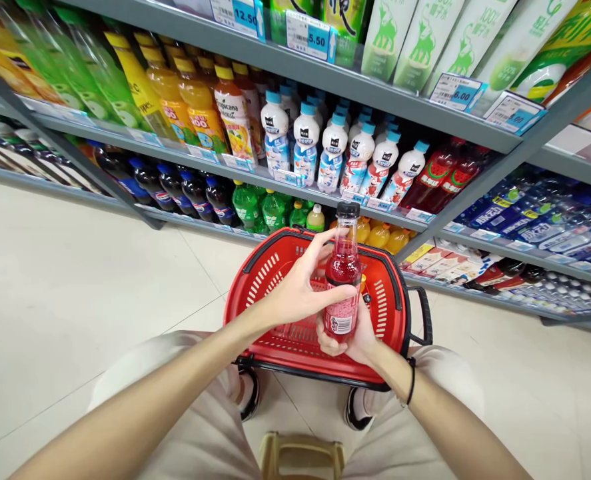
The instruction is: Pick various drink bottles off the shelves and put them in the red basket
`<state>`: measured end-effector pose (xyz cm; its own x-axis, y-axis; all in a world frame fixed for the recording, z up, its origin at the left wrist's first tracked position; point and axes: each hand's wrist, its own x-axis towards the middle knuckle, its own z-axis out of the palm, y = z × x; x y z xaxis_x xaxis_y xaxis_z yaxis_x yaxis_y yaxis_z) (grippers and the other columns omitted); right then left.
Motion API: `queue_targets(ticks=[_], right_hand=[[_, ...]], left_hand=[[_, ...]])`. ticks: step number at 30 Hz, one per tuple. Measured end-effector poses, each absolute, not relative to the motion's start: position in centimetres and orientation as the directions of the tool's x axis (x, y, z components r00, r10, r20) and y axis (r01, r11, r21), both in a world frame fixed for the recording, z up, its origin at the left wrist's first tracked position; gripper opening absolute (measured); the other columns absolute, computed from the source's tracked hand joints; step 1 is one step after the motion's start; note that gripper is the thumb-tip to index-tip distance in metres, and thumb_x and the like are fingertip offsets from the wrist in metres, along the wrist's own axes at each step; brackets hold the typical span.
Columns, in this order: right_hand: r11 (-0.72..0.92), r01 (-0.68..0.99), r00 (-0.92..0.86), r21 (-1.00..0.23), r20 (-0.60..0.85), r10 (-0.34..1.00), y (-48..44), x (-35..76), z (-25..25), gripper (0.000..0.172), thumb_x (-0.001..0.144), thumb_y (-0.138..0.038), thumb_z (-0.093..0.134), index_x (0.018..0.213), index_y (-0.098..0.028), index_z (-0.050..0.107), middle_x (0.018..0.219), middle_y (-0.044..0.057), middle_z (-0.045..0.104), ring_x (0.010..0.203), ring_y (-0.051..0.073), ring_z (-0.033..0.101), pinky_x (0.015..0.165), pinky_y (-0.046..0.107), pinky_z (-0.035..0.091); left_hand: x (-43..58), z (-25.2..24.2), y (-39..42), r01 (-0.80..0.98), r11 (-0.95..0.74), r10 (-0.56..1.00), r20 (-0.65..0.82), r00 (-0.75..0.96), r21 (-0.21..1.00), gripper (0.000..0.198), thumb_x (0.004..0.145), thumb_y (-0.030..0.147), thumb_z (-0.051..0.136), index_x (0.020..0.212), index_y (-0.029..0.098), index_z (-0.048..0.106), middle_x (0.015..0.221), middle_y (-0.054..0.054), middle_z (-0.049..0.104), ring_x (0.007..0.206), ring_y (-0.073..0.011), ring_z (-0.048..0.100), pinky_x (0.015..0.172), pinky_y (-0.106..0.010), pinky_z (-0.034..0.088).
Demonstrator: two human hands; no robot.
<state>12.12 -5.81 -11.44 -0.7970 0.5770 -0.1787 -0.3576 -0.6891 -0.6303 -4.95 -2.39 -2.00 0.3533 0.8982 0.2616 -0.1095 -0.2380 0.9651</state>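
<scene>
Red drink bottle [344, 270], black-capped, upright above red basket [295, 245]; pink label [342, 312] bears barcode, small print unreadable. Shelves: Tropicana bottle [232, 115], price tags [309, 37] 12.50, 5.50, 6.00. Left hand [302, 287]: fingers curled near neck, thumb across label. Right hand [359, 337]: fingers closed round lower bottle from behind.

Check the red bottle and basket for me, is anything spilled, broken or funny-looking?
Nothing stands out: the red bottle, held by the left hand and right hand, has its black cap on, and no spill or damage shows on it or the basket.
</scene>
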Motion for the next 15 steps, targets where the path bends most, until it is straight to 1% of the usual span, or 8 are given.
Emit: queue_targets(ticks=[3, 6, 11, 15], right_hand=[[-0.688, -0.368, -0.797, -0.625, -0.170, 0.580, -5.80, 12.10, -11.43, 0.091, 0.082, -0.101, 0.039, 0.088, -0.013, 0.062, 0.049, -0.001, 0.052, 0.034, 0.009, 0.024, 0.037, 0.023, 0.020], [-0.690, -0.374, -0.797, -0.620, -0.165, 0.580, -5.75, 12.06, -11.48, 0.090, 0.084, -0.099, 0.038, 0.088, -0.013, 0.062, 0.049, -0.001, 0.053, 0.034, 0.008, 0.024, 0.037, 0.023, 0.021], [-0.683, -0.372, -0.789, -0.629, -0.174, 0.589, -5.70, 11.98, -11.59, 0.092, 0.081, -0.101, 0.039, 0.088, -0.013, 0.063, 0.048, -0.001, 0.052, 0.033, 0.008, 0.022, 0.034, 0.023, 0.019], [-0.686, -0.365, -0.789, -0.630, -0.182, 0.586, -5.74, 11.97, -11.45, 0.091, 0.079, -0.101, 0.043, 0.088, -0.013, 0.063, 0.048, -0.001, 0.053, 0.032, 0.008, 0.021, 0.034, 0.023, 0.017]], left_hand=[[-5.02, -2.34, -2.36, -0.090, -0.245, 0.897, 0.261, 0.357, 0.965, 0.087, 0.085, 0.032, 0.087, 0.158, 0.029, 0.038, 0.158, -0.013, 0.053, 0.146, -0.0341, 0.053, 0.119, -0.049, 0.052], [-5.02, -2.66, -2.35, -0.095, -0.239, 0.896, 0.257, 0.362, 0.966, 0.084, 0.089, 0.036, 0.084, 0.158, 0.030, 0.037, 0.156, -0.012, 0.055, 0.149, -0.0335, 0.051, 0.123, -0.051, 0.048], [-4.98, -2.71, -2.33, -0.127, -0.228, 0.888, 0.260, 0.380, 0.965, 0.082, 0.092, 0.036, 0.082, 0.159, 0.031, 0.035, 0.150, -0.012, 0.058, 0.137, -0.0306, 0.061, 0.119, -0.049, 0.051], [-4.99, -2.65, -2.29, -0.132, -0.231, 0.886, 0.264, 0.380, 0.964, 0.082, 0.092, 0.035, 0.082, 0.159, 0.031, 0.035, 0.149, -0.011, 0.059, 0.133, -0.0294, 0.064, 0.117, -0.048, 0.053]])
